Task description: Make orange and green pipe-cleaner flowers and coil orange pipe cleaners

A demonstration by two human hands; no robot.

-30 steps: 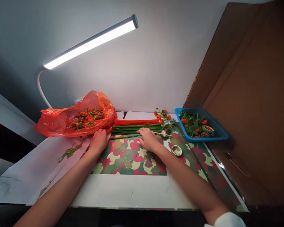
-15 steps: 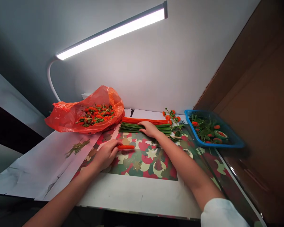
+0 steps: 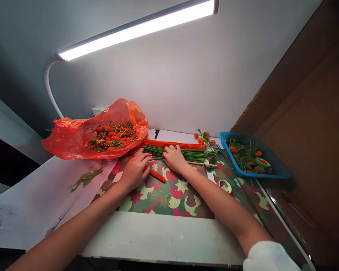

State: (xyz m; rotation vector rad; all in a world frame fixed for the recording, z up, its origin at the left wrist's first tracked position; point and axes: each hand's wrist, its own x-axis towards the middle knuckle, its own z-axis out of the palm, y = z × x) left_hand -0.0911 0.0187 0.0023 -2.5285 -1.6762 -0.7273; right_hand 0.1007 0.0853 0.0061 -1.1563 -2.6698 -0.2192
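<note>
A coiled orange chenille piece [image 3: 157,175] sticks out from under the fingers of my left hand [image 3: 134,172], which is closed around its hidden end. Its fingertips reach the left ends of a row of green chenille stems [image 3: 196,155]. My right hand [image 3: 175,159] lies over the middle of this row with bent fingers gripping at the stems. How many it grips is hidden. Behind the green row runs a bundle of orange chenille stems [image 3: 183,144]. A thin wooden stick [image 3: 202,163] lies along the near side.
An orange plastic bag [image 3: 64,139] full of orange-and-green pieces stands at left. A blue basket [image 3: 240,172] of leaves and orange balls sits at right. Nearby are a flower sprig [image 3: 211,143], a tape roll [image 3: 225,186] and green leaf pieces [image 3: 87,177]. A lamp [image 3: 141,30] hangs above.
My left hand has moved up and right to the green stems, and the orange coil now slants downward. My right hand has shifted slightly and its fingers have curled. The view has tilted slightly.
</note>
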